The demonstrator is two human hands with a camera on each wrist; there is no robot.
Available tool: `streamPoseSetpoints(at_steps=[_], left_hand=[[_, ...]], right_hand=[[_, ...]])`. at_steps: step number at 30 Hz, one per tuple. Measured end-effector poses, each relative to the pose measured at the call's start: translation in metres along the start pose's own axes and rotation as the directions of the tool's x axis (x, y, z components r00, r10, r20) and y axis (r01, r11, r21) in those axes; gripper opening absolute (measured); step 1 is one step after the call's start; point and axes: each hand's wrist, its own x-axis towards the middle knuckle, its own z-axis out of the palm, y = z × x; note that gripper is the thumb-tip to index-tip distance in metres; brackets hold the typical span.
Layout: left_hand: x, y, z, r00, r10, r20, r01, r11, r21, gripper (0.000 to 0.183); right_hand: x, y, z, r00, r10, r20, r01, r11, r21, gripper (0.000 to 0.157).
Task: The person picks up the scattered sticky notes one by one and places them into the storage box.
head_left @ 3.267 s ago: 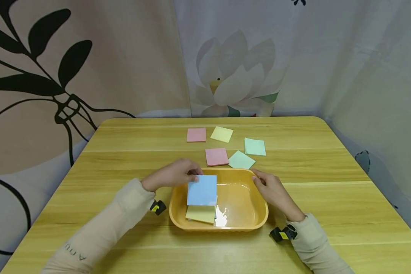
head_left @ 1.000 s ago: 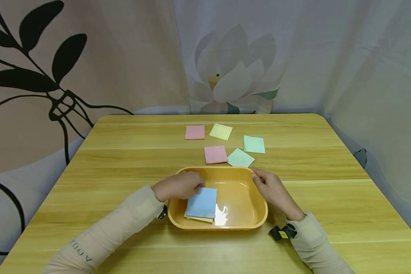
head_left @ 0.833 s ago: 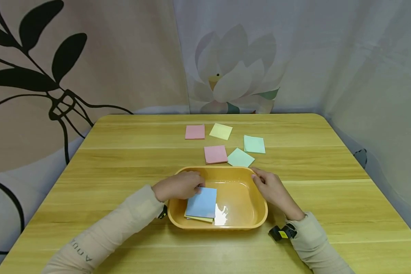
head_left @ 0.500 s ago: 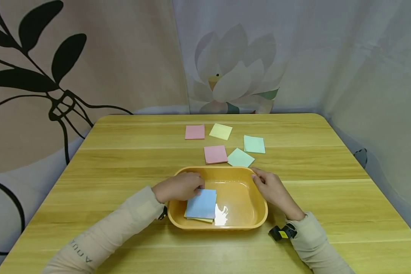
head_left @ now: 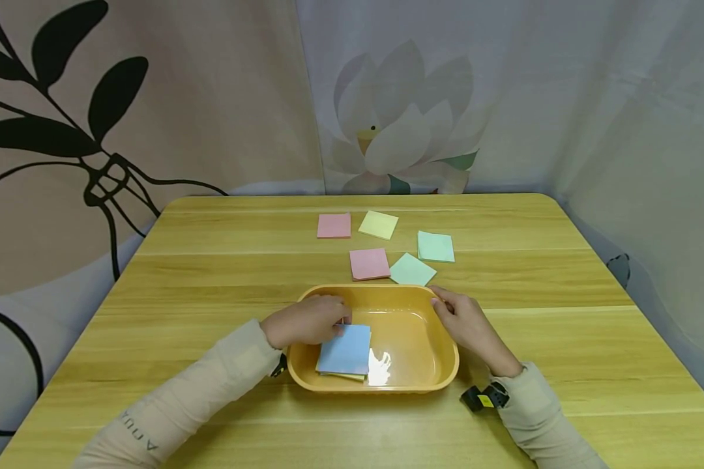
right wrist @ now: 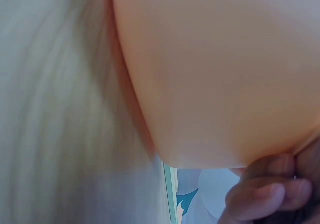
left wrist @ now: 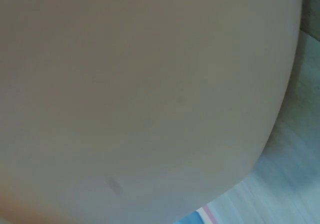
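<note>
A yellow-orange plastic tray (head_left: 413,339) stands near the middle of the table in the head view. Inside its left part, my left hand (head_left: 311,319) pinches the top edge of a blue sticky-note pad (head_left: 345,350). This pad lies over a yellow pad (head_left: 352,376), of which only the front edge shows. My right hand (head_left: 466,322) grips the tray's far right corner, thumb at the rim. In the right wrist view, curled fingers (right wrist: 257,196) sit against the tray wall (right wrist: 210,83). The tray wall (left wrist: 150,83) fills most of the left wrist view and hides the left fingers.
Beyond the tray lie two pink pads (head_left: 334,225) (head_left: 369,264), a pale yellow pad (head_left: 378,225) and two mint green pads (head_left: 436,247) (head_left: 413,269). The nearer green pad almost meets the tray's rim. A printed curtain (head_left: 240,98) hangs behind the wooden table (head_left: 211,273).
Since the earliest frame, my left hand has lowered the blue pad toward me, over the yellow one. In the last second it has barely shifted. My right hand keeps its hold on the tray.
</note>
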Motion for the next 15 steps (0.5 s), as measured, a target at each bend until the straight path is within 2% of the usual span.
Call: streamPoseSetpoints(at_steps=[15], left_hand=[[-0.0013,-0.0019,-0.0015,0.999,0.039,-0.002,-0.039,0.999,-0.013,0.015]], right_hand=[[-0.0004,-0.0004,0.0003,1.000,-0.001,0.005,0.001,1.000,0.000,0.040]])
